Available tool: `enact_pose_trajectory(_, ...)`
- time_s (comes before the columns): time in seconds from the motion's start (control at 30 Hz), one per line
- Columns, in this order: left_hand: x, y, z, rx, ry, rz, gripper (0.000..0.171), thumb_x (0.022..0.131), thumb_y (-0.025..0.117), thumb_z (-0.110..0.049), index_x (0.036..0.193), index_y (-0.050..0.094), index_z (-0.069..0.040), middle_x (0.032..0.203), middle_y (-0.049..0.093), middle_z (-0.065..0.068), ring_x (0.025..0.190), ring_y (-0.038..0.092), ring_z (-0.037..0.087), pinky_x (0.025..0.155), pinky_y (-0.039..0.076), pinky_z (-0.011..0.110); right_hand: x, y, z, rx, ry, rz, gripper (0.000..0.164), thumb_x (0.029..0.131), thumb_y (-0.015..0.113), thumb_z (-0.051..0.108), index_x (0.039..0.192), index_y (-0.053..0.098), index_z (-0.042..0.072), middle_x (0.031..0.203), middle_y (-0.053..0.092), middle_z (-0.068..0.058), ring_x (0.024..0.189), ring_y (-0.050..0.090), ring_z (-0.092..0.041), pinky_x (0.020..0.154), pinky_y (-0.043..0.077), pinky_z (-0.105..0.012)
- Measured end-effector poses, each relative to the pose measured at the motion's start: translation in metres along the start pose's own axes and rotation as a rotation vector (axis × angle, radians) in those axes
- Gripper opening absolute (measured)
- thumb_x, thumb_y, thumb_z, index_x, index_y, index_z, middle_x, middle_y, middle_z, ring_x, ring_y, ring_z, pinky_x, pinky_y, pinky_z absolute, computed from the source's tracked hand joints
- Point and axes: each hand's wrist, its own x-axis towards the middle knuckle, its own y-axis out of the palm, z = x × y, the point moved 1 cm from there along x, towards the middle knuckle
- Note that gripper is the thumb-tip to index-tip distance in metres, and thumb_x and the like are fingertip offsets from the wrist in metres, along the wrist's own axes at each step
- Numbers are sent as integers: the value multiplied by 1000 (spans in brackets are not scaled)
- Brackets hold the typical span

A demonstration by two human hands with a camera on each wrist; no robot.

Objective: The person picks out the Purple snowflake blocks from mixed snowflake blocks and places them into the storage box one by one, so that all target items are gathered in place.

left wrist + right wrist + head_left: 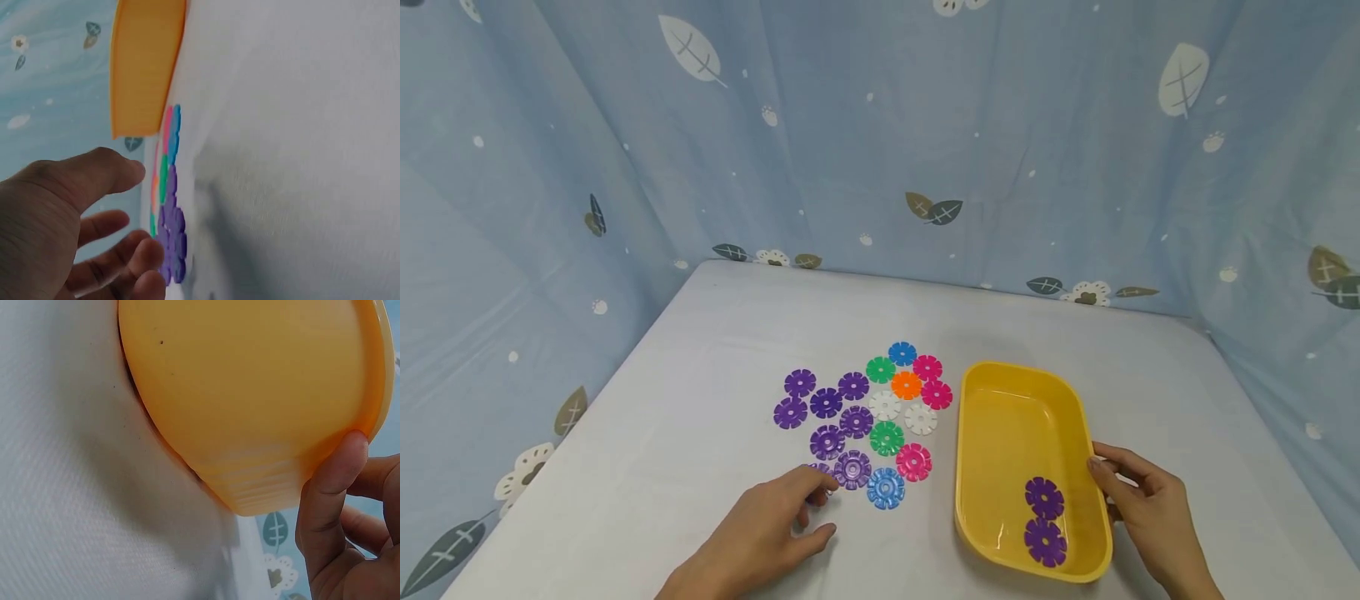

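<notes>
My left hand hovers at the near edge of a group of flower-shaped plastic discs, thumb and fingers apart, with nothing seen between them. A purple disc is partly hidden behind its fingers, and another purple disc lies just beyond. In the left wrist view the fingers of this hand are loosely bent. My right hand pinches the right rim of a yellow plastic tray, thumb on the rim. Two purple discs lie inside the tray, near its front right corner.
Right of the purple discs lie several others: blue discs, green discs, pink discs, white discs and an orange disc. A white cloth covers the table. Blue leaf-patterned curtains hang behind it.
</notes>
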Motion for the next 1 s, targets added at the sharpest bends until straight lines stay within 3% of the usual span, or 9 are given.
enact_pose_trajectory(0.17,2,-2,10,89,-10,-145,42,79,84,-33,115,67,-19,102,57,-11,72,51,0,63,49,20,0,0,0,-9,14,-10,52,100,62,35,136,57,-2,94,62,-2,68,64,-18,57,57,-34)
enact_pose_trajectory(0.27,4,-1,13,119,-27,-188,46,76,86,-31,115,67,-17,104,57,-9,70,50,0,61,47,20,-1,1,0,-8,23,-12,53,99,62,35,136,57,-2,95,62,-3,67,64,-18,57,57,-34)
enact_pose_trajectory(0.53,9,2,19,139,-104,-177,53,72,89,-32,117,66,-17,107,58,-7,68,48,1,59,46,20,1,2,0,-2,20,-17,52,99,62,36,136,58,0,96,62,-5,67,64,-19,57,57,-35)
enact_pose_trajectory(0.83,14,6,19,149,-140,-190,62,70,91,-33,122,63,-13,107,61,-5,69,47,2,61,47,21,1,3,0,6,64,-13,52,99,63,37,137,57,2,99,63,-6,72,64,-19,58,57,-35)
enact_pose_trajectory(1.0,18,6,19,98,-201,-193,67,67,92,-31,124,62,-12,100,61,-9,71,48,4,63,47,23,1,3,2,4,78,-11,52,99,63,36,138,57,1,99,63,-6,73,64,-18,58,57,-35)
